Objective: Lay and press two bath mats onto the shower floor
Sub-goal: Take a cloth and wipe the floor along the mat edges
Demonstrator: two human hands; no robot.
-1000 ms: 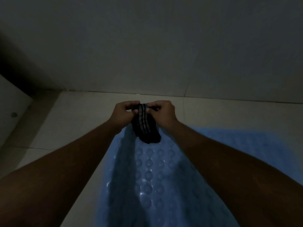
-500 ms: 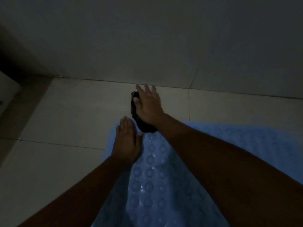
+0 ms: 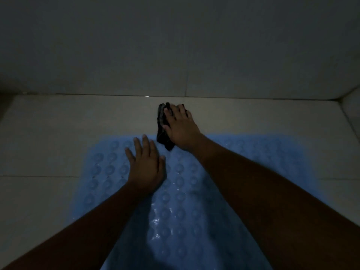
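A blue bath mat [image 3: 181, 191] lies flat on the pale tiled shower floor [image 3: 48, 133], its surface covered in rows of round bumps that glint wetly near the middle. Its far edge stops short of the wall [image 3: 175, 45], leaving a strip of bare tile between them. Only this one mat shows in the dim light.

The left hand [image 3: 146, 164] rests palm down on the mat near its far edge, fingers spread and flat against the bumps. The right hand [image 3: 180, 127] is further forward, palm down with fingers loosely spread, pressing on a small dark cloth [image 3: 162, 131] with faint stripes. The cloth sits across the mat's far edge, its lower end on the mat and its upper end on the bare tile, bunched rather than flat. The two hands are near each other but not touching. Both bare forearms reach in from the bottom of the view, crossing over the mat.
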